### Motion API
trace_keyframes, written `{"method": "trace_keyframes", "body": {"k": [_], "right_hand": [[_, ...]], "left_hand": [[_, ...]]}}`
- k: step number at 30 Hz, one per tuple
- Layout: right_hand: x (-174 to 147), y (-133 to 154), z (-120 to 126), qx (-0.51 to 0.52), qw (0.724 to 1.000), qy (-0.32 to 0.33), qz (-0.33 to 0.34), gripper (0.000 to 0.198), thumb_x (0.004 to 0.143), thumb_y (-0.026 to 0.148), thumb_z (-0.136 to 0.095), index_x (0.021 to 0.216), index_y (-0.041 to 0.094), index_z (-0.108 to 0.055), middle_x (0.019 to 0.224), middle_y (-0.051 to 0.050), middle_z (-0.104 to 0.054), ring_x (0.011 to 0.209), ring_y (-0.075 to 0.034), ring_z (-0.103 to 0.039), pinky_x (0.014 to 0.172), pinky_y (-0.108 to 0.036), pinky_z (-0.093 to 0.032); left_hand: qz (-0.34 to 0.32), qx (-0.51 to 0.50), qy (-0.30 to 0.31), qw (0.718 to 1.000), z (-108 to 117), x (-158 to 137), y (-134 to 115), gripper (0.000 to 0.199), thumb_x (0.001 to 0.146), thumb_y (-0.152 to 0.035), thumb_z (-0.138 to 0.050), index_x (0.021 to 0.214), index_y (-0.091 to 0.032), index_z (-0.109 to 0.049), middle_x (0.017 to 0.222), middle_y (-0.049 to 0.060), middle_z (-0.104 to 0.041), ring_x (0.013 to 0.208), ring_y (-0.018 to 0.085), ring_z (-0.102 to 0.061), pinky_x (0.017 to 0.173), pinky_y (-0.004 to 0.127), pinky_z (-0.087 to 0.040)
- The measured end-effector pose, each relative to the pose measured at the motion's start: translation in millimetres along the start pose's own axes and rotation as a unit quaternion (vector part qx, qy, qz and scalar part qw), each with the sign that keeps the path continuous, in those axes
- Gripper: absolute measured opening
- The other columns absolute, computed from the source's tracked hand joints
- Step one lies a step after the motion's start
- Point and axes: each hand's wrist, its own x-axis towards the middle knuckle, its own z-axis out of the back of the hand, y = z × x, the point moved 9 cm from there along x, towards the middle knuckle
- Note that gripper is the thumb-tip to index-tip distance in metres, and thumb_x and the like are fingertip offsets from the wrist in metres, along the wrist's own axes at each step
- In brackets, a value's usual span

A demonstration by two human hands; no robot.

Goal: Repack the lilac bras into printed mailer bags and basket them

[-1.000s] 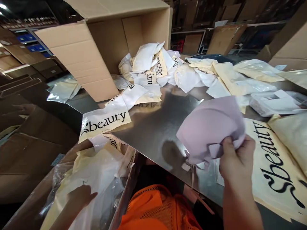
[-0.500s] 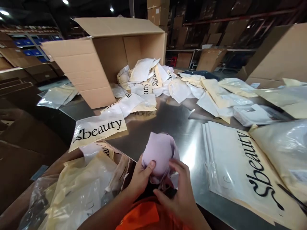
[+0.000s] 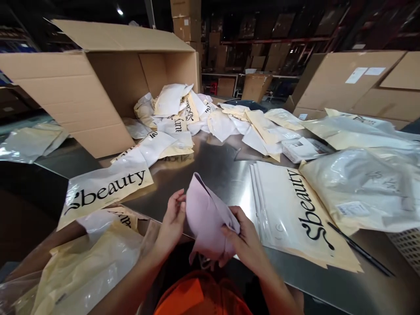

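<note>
A lilac bra [image 3: 210,218] with smooth moulded cups is held folded above the near edge of the metal table. My right hand [image 3: 241,236] grips its right side, thumb on the front and fingers behind. At the cup's left edge is my left hand [image 3: 173,216], its fingers curled in; whether they pinch part of the bra cannot be made out. Thin straps hang below the cups. Right of the bra lies a stack of white mailing bags [image 3: 288,210] with "beauty" lettering. Another printed mailing bag [image 3: 108,188] lies to the left.
A large open carton [image 3: 65,100] lies on its side at the back left, with heaped mailers [image 3: 173,100] at its mouth. A plump filled bag [image 3: 357,188] and a black pen [image 3: 361,249] are on the right. Clear and cream plastic bags [image 3: 88,258] fill the lower left.
The bra has been turned and opened out in my hands. My right hand now grips its side, while my left hand has shifted left to its edge. The view has swung right.
</note>
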Motion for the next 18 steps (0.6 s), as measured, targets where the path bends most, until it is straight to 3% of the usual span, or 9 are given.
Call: {"method": "trace_keyframes", "body": {"k": [2,4,6,7,9,11,14,16,18], "right_hand": [[-1.3,0.6,-0.1,-0.064,0.997,-0.041,0.025,0.032,0.090,0.050,-0.053,0.096,0.019,-0.056,0.084,-0.004,-0.064,0.077,-0.019,-0.063,0.066,-0.029,-0.052],[-4.3,-3.8,-3.0,-0.094,0.992,-0.073,0.031,0.034,0.093,0.052,-0.046,0.089,0.019,-0.053,0.075,-0.003,-0.061,0.066,-0.017,-0.060,0.058,-0.026,-0.049],[-7.8,-9.7,-6.5,-0.105,0.991,-0.085,0.019,0.038,0.094,0.055,-0.041,0.082,0.020,-0.049,0.065,0.000,-0.056,0.055,-0.015,-0.054,0.049,-0.024,-0.044],[-9.9,-11.2,-6.4,-0.105,0.990,-0.094,0.013,0.040,0.095,0.057,-0.039,0.079,0.021,-0.047,0.062,0.001,-0.054,0.052,-0.015,-0.052,0.046,-0.024,-0.042],[-14.7,-9.0,-3.1,-0.111,0.987,-0.115,0.013,0.042,0.096,0.057,-0.034,0.076,0.022,-0.045,0.061,0.001,-0.052,0.051,-0.015,-0.051,0.045,-0.024,-0.041],[-20.2,-1.8,-0.2,-0.122,0.984,-0.129,0.027,0.041,0.097,0.055,-0.031,0.077,0.022,-0.045,0.064,0.000,-0.053,0.055,-0.016,-0.052,0.049,-0.025,-0.043],[-28.4,10.5,-8.7,-0.165,0.979,-0.094,0.071,0.041,0.089,0.063,-0.041,0.084,0.023,-0.047,0.060,0.002,-0.052,0.050,-0.016,-0.049,0.047,-0.026,-0.041],[-33.9,16.1,-14.8,-0.236,0.964,-0.069,0.099,0.050,0.075,0.068,-0.058,0.095,0.022,-0.052,0.059,0.003,-0.056,0.049,-0.018,-0.052,0.047,-0.027,-0.040],[-37.4,18.5,-7.6,-0.330,0.935,-0.075,0.103,0.053,0.073,0.061,-0.063,0.107,0.022,-0.055,0.064,0.001,-0.063,0.052,-0.022,-0.060,0.049,-0.029,-0.043]], "left_hand": [[-0.030,0.067,-0.003,0.997,-3.3,-7.5,-8.8,0.048,0.079,-0.064,-0.061,0.105,-0.024,-0.057,0.096,0.005,-0.060,0.091,0.020,-0.057,0.081,0.032,-0.049],[-0.024,0.067,0.092,0.993,-25.1,-21.6,-3.6,0.047,0.082,-0.065,-0.054,0.102,-0.023,-0.059,0.100,0.007,-0.060,0.094,0.022,-0.058,0.081,0.034,-0.049],[0.006,0.014,0.205,0.979,-50.3,-39.8,10.1,0.055,0.078,-0.064,-0.062,0.116,-0.024,-0.056,0.114,0.009,-0.060,0.102,0.025,-0.058,0.085,0.036,-0.049],[0.020,-0.009,0.232,0.972,-57.8,-46.7,16.8,0.063,0.073,-0.061,-0.069,0.121,-0.025,-0.053,0.121,0.010,-0.058,0.105,0.026,-0.058,0.086,0.037,-0.049],[0.032,-0.016,0.240,0.970,-63.1,-53.5,26.0,0.063,0.067,-0.055,-0.077,0.117,-0.022,-0.057,0.127,0.013,-0.055,0.107,0.028,-0.057,0.088,0.038,-0.049],[0.006,0.014,0.227,0.974,-62.0,-54.3,22.4,0.044,0.072,-0.051,-0.073,0.099,-0.018,-0.066,0.130,0.014,-0.053,0.114,0.031,-0.053,0.095,0.039,-0.045],[-0.013,0.037,0.224,0.974,-57.5,-50.9,4.9,0.020,0.078,-0.037,-0.063,0.084,-0.018,-0.069,0.131,0.009,-0.055,0.120,0.029,-0.050,0.102,0.037,-0.039],[0.008,0.054,0.213,0.976,-48.7,-42.8,-6.5,0.015,0.078,-0.029,-0.058,0.085,-0.020,-0.067,0.120,0.005,-0.063,0.109,0.024,-0.056,0.097,0.035,-0.041],[0.016,0.091,0.205,0.974,-35.9,-30.7,-20.7,0.014,0.077,-0.028,-0.055,0.084,-0.019,-0.065,0.096,0.003,-0.067,0.088,0.020,-0.058,0.082,0.031,-0.045]]}}
